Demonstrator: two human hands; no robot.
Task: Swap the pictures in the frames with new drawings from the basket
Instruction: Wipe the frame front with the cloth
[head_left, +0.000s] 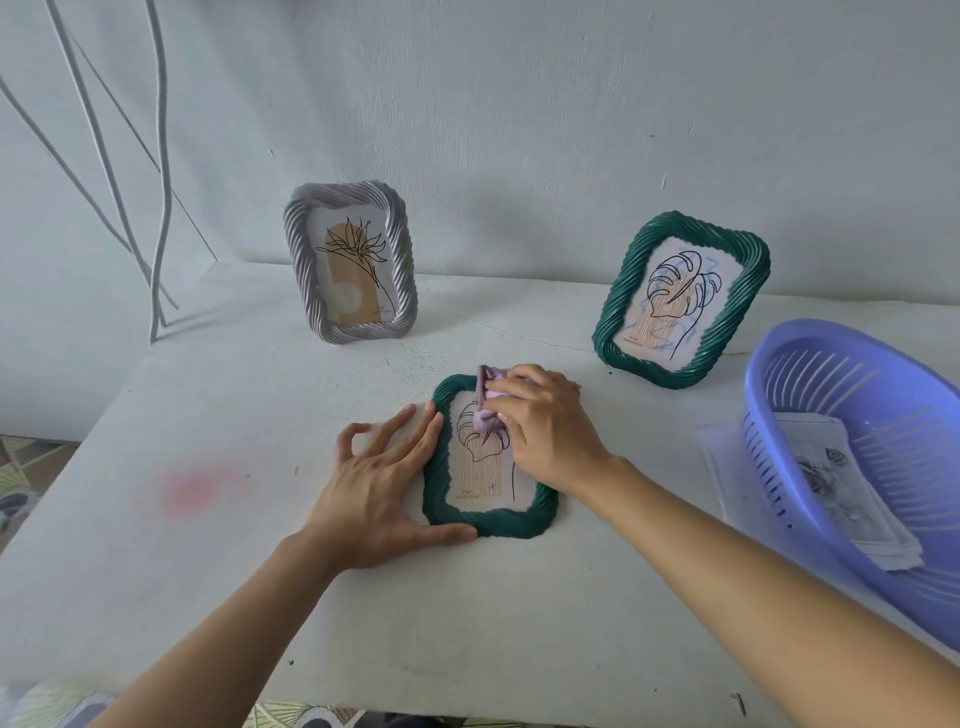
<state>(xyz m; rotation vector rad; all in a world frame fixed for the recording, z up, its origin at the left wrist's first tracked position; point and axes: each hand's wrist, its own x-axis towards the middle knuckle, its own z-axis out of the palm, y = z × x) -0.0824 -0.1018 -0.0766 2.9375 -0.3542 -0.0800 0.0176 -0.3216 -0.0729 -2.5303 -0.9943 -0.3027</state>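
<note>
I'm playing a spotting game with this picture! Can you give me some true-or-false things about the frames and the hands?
1. Two frames stand upright at the back. True: the grey frame and a green frame both stand.
2. The right hand holds a pencil. False: it presses a small purple cloth on the flat green frame.
3. The left hand rests against the flat frame's left edge. True.
4. The basket is red. False: it is purple, with papers inside.
5. The flat frame is empty. False: a leaf drawing shows in it.
</note>
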